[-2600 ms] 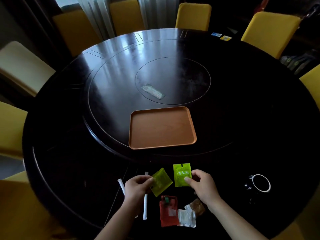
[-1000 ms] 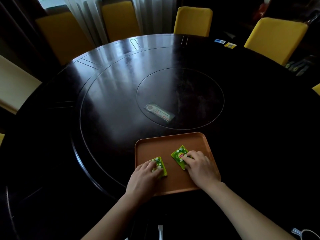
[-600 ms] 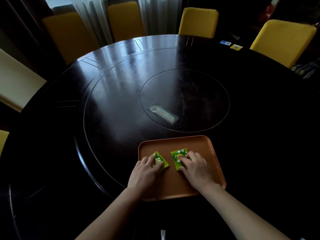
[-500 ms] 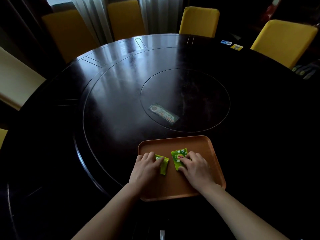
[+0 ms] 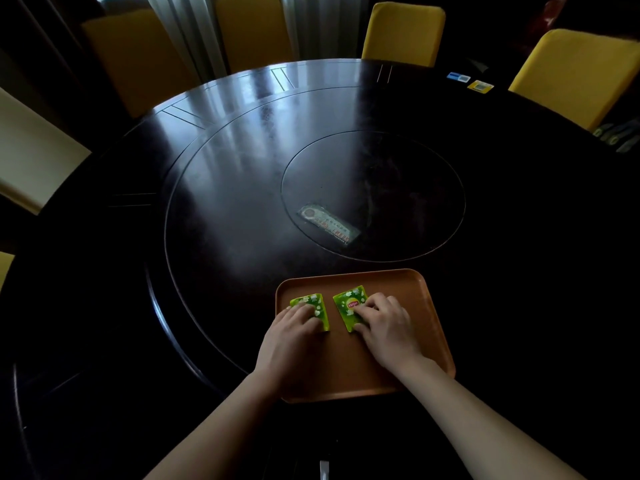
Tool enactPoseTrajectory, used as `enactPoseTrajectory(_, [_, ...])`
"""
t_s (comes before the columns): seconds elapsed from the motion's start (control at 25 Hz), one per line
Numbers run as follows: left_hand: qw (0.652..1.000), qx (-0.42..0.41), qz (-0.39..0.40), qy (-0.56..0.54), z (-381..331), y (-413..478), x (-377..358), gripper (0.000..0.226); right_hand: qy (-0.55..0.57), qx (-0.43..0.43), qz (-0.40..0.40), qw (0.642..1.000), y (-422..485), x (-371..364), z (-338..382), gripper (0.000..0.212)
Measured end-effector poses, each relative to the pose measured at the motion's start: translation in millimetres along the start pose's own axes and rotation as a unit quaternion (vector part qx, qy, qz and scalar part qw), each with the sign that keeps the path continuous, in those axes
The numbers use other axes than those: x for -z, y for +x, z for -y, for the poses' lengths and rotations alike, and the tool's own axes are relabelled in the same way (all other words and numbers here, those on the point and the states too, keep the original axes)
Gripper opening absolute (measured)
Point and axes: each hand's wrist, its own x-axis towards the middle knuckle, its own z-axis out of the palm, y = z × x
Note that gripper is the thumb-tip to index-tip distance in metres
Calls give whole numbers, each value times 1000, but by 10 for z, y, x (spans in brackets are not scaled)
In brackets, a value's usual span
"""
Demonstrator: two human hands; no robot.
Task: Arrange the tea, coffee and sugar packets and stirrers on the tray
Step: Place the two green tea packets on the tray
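In the lower centre of the frame, a rounded-corner rectangular orange tray (image 5: 426,299) on the glossy dark round wooden table (image 5: 225,188) holds two flat green foil tea packets side by side. The left hand (image 5: 291,336) presses flat-fingered on the left packet (image 5: 313,303); the right hand (image 5: 386,323) likewise pins the right packet (image 5: 349,301).

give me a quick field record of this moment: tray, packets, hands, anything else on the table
tray: orange tray on the dark round table, near edge
left packet: green tea packet flat on tray, under left hand
right packet: green tea packet flat on tray, beside the first, a gap between
right hand: right hand pressing on right packet
elsewhere: clear wrapped item on inner disc; two small cards at far edge
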Motion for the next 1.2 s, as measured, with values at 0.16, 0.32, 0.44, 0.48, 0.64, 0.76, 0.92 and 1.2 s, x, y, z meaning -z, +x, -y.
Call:
enactPoseTrajectory(0.16, [1000, 3, 17, 16, 70, -41, -15, 35, 6, 3, -15, 1000, 29, -53, 37, 35])
enactPoseTrajectory(0.32, [1000, -2, -14, 23, 111, 2, -18, 29, 7, 12, -23, 1000, 123, -106, 143, 33])
enactPoseTrajectory(0.44, [999, 3, -29, 19, 157, 50, -2, 38, 8, 12, -22, 1000, 187, -144, 260, 36])
enactPoseTrajectory(0.48, [999, 7, -28, 17, 165, 61, 5, 45, 5, 11, -20, 1000, 203, -153, 291, 36])
enactPoseTrajectory(0.64, [999, 8, -32, 8, 186, 67, 10, 52, -3, 16, -27, 1000, 249, -175, 359, 33])
enactPoseTrajectory(0.76, [999, 10, -31, 2, 208, 68, 1, 48, -8, 19, -30, 999, 268, -186, 368, 32])
enactPoseTrajectory(0.92, [1000, 14, -26, 3, 205, 80, -12, 49, -8, 20, -29, 999, 280, -184, 369, 34])
enactPoseTrajectory(1.2, [1000, 17, -17, 10, 235, 57, -10, 49, 5, 14, -27, 1000, 302, -178, 362, 36])
